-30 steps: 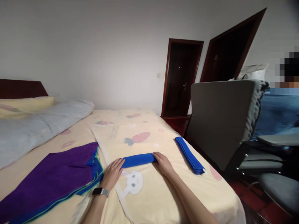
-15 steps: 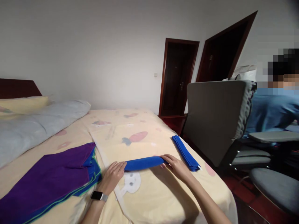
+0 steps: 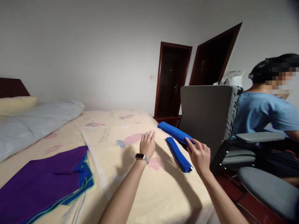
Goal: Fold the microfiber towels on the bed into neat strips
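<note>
Right fingers [image 3: 189, 141] pinch a smooth blue cloth roll [image 3: 174, 130]; left fingers [image 3: 148, 135] loosely extended, empty.

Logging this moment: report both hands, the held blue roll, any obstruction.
Right hand: fingers gripping held blue roll at near end. Left hand open, empty. Second blue roll close by on bed; nothing else visibly in the way.

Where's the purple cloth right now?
The purple cloth lies at the lower left of the head view, on the bed, in front of the grey bedding roll.
</note>
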`<state>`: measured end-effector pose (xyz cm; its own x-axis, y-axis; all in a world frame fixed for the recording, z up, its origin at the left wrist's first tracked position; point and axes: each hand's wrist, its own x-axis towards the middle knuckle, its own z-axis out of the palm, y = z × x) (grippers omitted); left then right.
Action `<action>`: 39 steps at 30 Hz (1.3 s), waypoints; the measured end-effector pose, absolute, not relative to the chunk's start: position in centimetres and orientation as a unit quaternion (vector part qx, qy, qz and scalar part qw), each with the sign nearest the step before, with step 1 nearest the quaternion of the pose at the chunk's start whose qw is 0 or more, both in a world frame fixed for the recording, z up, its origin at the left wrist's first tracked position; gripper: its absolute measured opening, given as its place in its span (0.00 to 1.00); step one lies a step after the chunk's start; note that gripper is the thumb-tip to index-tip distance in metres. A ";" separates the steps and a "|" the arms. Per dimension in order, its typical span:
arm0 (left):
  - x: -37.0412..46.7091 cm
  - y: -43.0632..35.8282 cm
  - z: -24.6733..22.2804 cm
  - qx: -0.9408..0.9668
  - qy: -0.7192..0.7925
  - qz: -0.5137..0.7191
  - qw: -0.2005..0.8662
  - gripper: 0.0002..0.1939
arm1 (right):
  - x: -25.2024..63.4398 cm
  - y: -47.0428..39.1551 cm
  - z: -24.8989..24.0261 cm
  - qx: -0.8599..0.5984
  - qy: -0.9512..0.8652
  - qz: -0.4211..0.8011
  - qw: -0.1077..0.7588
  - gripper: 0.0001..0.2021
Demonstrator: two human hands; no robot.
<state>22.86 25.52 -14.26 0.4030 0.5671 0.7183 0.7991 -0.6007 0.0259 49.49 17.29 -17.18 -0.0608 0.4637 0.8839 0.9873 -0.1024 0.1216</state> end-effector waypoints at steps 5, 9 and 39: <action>16.2 17.6 -22.2 -0.849 -0.409 -0.305 0.135 0.12 | 50.1 17.6 -24.4 -0.637 -0.663 -0.343 0.191 0.18; 9.3 12.7 -23.7 -0.830 -0.462 -0.283 0.132 0.14 | 50.1 17.8 -24.6 -0.637 -0.668 -0.335 0.189 0.17; -10.5 10.7 -22.4 -0.650 -0.746 -0.103 0.102 0.18 | 39.7 16.9 -26.0 -0.647 -0.705 -0.215 0.195 0.11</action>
